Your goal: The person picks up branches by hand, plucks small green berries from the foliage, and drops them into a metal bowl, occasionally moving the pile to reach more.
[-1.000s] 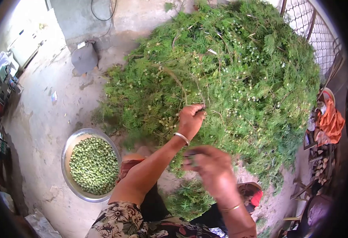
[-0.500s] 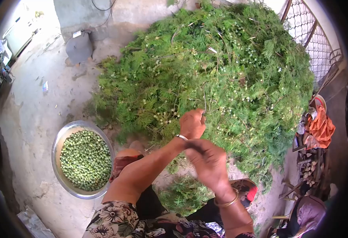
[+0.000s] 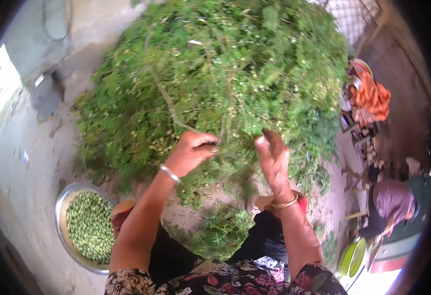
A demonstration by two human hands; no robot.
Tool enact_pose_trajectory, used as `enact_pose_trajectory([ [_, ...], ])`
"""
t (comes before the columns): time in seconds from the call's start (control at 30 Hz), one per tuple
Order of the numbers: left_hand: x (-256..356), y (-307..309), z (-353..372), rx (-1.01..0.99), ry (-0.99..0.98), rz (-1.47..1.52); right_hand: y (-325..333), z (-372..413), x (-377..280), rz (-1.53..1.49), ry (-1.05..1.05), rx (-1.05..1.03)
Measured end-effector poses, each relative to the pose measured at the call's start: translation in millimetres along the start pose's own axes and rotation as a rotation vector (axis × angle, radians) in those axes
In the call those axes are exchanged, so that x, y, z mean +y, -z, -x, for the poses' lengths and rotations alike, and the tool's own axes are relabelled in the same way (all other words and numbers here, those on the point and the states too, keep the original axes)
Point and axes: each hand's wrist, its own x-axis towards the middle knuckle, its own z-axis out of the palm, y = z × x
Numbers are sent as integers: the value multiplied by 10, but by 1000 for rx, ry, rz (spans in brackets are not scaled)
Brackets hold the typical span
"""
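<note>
My left hand (image 3: pixel 192 153), with a silver bangle at the wrist, is closed around a leafy branch. The branch's bare grey stem (image 3: pixel 168 101) runs up and left from the fist over the pile. To the right, my right hand (image 3: pixel 274 160) is raised, thumb and fingertips a little apart, with nothing plainly visible in them. Blurred green foliage (image 3: pixel 240 150) hangs between the two hands. Beyond them spreads a big pile of green branches (image 3: pixel 254 83) dotted with small pale cones or berries.
A metal basin (image 3: pixel 60 216) full of small green cones or berries (image 3: pixel 90 226) stands at lower left. Cut sprigs (image 3: pixel 222 231) lie between my legs. On the right are an orange cloth (image 3: pixel 372 101), a person in a purple top (image 3: pixel 392 201) and a yellow-green basin (image 3: pixel 353 258).
My hands, crossed before, are now apart, the right one farther right. My left hand has moved left in view. The view has shifted, bringing more of the person at right into sight.
</note>
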Motion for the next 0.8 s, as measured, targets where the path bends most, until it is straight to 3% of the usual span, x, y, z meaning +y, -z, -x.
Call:
enact_pose_trajectory([
  [0.07,-64,42,7,-10,-85,87,203,-158,77,-95,-250,30],
  [0.17,240,125,50,-155,52,123,217,-266,340,-630,-717,-111],
  [0.2,275,149,61,-214,66,40,166,-289,443,-637,-722,-85],
  [0.27,262,160,76,-285,75,-52,53,-360,587,-1149,-1124,-128],
  [0.33,189,146,118,-299,-4,110,69,-408,606,-1250,-1110,-91],
  [0.4,125,157,147,-319,29,132,96,-440,642,-1334,-670,-111],
  [0.47,112,167,137,-335,71,85,181,-519,740,-1385,-749,-63],
  [0.53,99,178,102,-371,92,50,285,-542,725,-1355,-614,4],
  [0.63,70,159,66,-361,135,-218,392,-509,769,-1290,-592,49],
  [0.67,20,127,65,-373,139,-218,408,-472,808,-1252,-556,44],
  [0.73,-38,111,98,-205,144,72,436,-411,804,-1242,-547,51],
  [0.8,-4,147,85,-241,131,22,431,-364,801,-1314,-792,107],
])
